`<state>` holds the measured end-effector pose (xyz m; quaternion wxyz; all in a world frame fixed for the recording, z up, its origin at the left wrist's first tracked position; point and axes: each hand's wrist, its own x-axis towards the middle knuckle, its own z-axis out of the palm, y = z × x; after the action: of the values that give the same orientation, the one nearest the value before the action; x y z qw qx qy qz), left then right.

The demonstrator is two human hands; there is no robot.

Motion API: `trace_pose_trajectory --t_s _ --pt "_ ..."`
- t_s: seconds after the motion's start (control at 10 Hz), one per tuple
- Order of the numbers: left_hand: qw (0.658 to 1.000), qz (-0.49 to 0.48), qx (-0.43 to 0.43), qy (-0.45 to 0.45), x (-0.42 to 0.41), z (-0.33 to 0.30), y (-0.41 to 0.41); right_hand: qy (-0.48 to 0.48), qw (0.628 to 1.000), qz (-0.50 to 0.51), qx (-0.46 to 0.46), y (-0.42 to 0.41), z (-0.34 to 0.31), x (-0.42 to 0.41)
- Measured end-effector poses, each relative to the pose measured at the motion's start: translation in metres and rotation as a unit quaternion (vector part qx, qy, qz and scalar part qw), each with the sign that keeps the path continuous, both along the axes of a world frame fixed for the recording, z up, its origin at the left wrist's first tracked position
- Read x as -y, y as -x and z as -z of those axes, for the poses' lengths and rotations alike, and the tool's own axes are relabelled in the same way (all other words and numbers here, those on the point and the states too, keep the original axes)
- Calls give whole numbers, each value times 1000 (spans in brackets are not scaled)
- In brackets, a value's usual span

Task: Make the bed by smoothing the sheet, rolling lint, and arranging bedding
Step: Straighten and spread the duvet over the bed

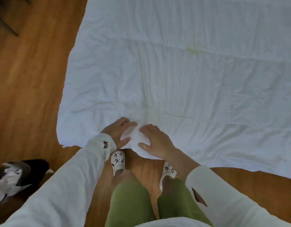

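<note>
Flat, white sheet point(182, 76) lengthwise away, near edge bunched between left hand point(119, 132), right hand point(155, 140)

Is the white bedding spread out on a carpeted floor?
No: the white bedding lies on a wooden floor, with bare planks showing along its left and near edges.

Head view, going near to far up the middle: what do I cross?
Green trousers → white clogs on the wooden floor → both hands, left hand and right hand, gripping the near hem → white duvet spread beyond.
</note>
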<state>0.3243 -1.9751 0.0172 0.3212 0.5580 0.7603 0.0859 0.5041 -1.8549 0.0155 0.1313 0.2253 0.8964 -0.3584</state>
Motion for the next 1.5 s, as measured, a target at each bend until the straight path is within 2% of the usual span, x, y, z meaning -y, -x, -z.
trace_pose_trajectory --t_s 0.1,0.2,0.3,0.4,0.5,0.6,0.7,0.8,0.9,1.0,1.1,1.2,1.3,1.4,1.5 --pt "981 50 -130 137 27 8 63 -122 991 -38 -25 45 8 32" --pt "914 179 -241 272 59 24 109 -225 964 -112 83 75 25 58" --pt "930 182 -215 234 98 45 144 -254 951 -110 141 102 36 72" --pt "949 182 -178 189 108 36 181 -255 957 -46 127 141 21 64" --pt "934 131 -97 318 96 28 190 -123 958 -15 260 167 4 69" --pt "886 182 -116 411 93 16 188 -69 939 -42 334 168 1 102" --pt "904 222 2 365 120 15 194 -19 916 -86 392 160 8 115" --pt "895 222 39 384 119 13 204 21 928 -37 371 170 4 111" --pt "934 223 -3 281 88 14 242 -13 977 65 205 202 6 106" --pt "967 219 -85 99 39 20 281 -114 982 131 68 242 15 97" --pt "965 172 -164 112 -8 26 310 -115 959 254 41 282 19 79" --pt "937 254 -185 157 -40 31 338 -102 901 416 77 302 25 48" --pt "916 341 -130 165 -65 40 371 -53 868 457 186 331 26 22" --pt "894 419 -100 123 -88 45 409 -109 864 456 183 389 28 22" --pt "865 471 -154 83 -114 51 456 -78 866 444 215 464 34 34"
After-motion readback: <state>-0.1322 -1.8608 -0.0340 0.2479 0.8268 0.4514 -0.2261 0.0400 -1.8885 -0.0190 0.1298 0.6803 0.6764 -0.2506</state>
